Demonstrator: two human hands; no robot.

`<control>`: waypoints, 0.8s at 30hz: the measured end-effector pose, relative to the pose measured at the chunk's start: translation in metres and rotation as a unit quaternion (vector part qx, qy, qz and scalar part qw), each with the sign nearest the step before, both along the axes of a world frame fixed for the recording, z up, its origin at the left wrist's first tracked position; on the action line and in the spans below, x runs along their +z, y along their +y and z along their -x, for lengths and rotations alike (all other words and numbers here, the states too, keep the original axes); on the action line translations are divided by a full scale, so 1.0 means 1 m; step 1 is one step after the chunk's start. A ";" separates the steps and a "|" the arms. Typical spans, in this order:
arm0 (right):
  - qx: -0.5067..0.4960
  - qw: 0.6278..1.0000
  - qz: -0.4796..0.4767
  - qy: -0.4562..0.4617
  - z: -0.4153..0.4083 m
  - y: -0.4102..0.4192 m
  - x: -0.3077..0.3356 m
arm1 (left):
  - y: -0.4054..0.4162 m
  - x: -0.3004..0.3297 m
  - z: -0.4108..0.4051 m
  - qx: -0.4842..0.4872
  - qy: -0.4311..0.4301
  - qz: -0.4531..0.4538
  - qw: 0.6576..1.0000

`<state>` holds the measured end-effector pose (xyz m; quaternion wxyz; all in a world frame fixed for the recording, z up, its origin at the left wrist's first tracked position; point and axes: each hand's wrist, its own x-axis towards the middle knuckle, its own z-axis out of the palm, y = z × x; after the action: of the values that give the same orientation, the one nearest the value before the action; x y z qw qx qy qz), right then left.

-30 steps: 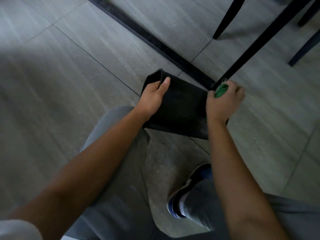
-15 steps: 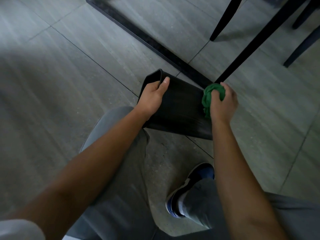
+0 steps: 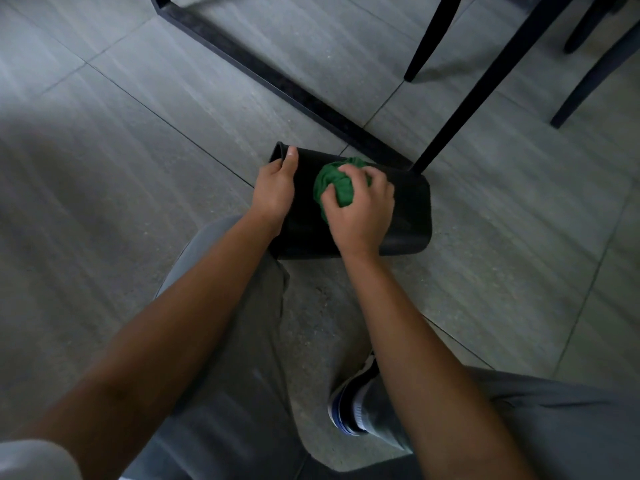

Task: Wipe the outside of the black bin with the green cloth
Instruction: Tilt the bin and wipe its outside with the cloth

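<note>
The black bin (image 3: 408,216) lies on its side on the grey tiled floor, its open mouth to the left and its base to the right. My left hand (image 3: 275,192) grips the rim at the mouth, thumb along the upper side. My right hand (image 3: 358,211) holds the bunched green cloth (image 3: 334,187) and presses it on the bin's upper side, near the middle. Part of the cloth is hidden under my fingers.
A black floor bar (image 3: 277,81) runs diagonally just behind the bin, meeting a slanted black leg (image 3: 485,84) at the bin's far right corner. More dark chair legs (image 3: 426,39) stand at the top right. My grey-trousered knees and one shoe (image 3: 349,403) are below.
My right hand has slid the green cloth left from the bin's base end to the middle of its upper side. The left hand stays on the rim.
</note>
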<state>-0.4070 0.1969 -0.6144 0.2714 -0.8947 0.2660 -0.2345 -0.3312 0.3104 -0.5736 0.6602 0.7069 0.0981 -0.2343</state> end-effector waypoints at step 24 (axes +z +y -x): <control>-0.075 0.984 -0.040 0.154 -0.002 -0.031 0.021 | -0.001 0.011 0.004 -0.024 0.076 0.086 0.993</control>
<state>-0.4051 0.1659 -0.5929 0.2447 -0.8859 0.3804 -0.1028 -0.3352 0.3098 -0.5631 0.7032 0.6297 0.1104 -0.3111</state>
